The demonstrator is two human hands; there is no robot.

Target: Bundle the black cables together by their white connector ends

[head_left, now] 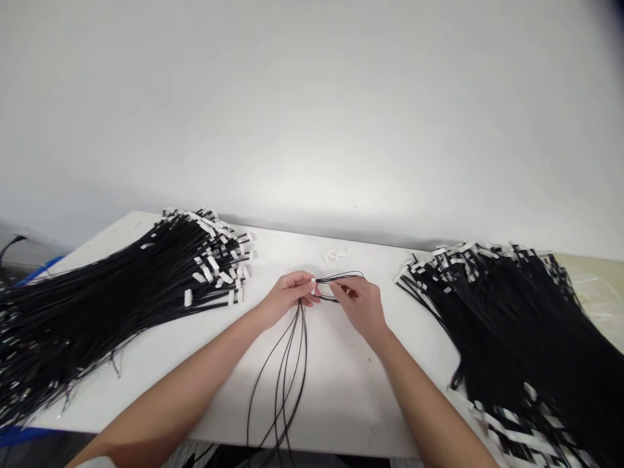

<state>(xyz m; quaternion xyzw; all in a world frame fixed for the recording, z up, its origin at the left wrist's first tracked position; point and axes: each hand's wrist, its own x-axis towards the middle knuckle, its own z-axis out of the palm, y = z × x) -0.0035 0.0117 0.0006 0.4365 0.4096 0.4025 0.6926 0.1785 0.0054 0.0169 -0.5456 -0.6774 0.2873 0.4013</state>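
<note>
Above the middle of the white table, my left hand (294, 290) is closed with thumb and fingers pinching a small white connector (314, 284). Thin black wires (302, 338) hang from below that hand in loose loops, down past the table's front edge. My right hand (359, 300) is closed on black wires (336, 279) that run between the two hands, some bending back over its fingers. The fingertips of the right hand partly hide how the wires enter the connector.
A large heap of black cables (112, 286) with white connectors covers the left side. Another cable heap (511, 325) lies on the right. Several loose white connectors (336, 254) sit behind my hands on the table (341, 390). A pale wall (312, 117) rises behind.
</note>
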